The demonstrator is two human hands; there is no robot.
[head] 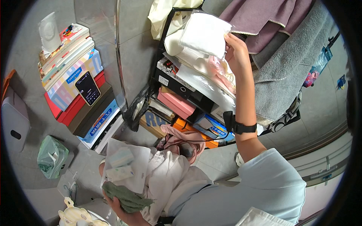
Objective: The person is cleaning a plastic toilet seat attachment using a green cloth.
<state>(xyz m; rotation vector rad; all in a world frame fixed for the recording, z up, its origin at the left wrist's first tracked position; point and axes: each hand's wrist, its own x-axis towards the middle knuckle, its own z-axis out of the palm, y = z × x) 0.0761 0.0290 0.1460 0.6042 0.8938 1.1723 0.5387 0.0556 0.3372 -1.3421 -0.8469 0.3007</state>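
Note:
My right hand [236,50] pinches the edge of a clear plastic bag holding folded white fabric [205,32]. It is over the top of a black-framed shelf unit [164,34]. Underneath are cream and pink pieces of fabric [217,67], partly covered by the pack. Down at the lower left, my left hand [124,213] grips a crumpled green cloth [125,196]. A frosted plastic pouch [130,158] lies across my lap just beyond that cloth, with pale blue and whitish items showing through it. My white trousers [167,172] are under it.
Pink box [176,103] and orange box [181,125] sit in the lower shelves. A grey towel [291,67] and mauve towel [254,17] hang at right. A phone [87,88] leans on stacked boxes and books [70,73]. A lined bin [53,156] stands left.

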